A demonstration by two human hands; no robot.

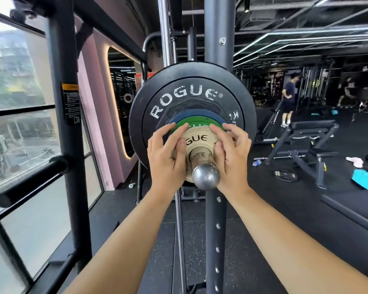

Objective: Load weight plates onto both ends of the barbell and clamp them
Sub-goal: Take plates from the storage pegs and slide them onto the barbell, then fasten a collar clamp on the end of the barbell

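Note:
I look straight down the end of the barbell sleeve [206,176], a steel stub pointing at me. On it sit a large black ROGUE plate [189,92], a smaller black plate, a blue plate [191,116], a green plate [197,125] and a small tan ROGUE plate [198,139] at the front. My left hand [168,154] and my right hand [231,153] hold the tan plate by its left and right edges, fingers curled over the rim and thumbs on its face. No clamp is visible.
Dark rack uprights [218,35] stand behind the plates, and another upright [64,124] with storage pegs stands left by the window. An adjustable bench [302,145] and loose items lie on the black floor to the right. People [288,102] stand far right.

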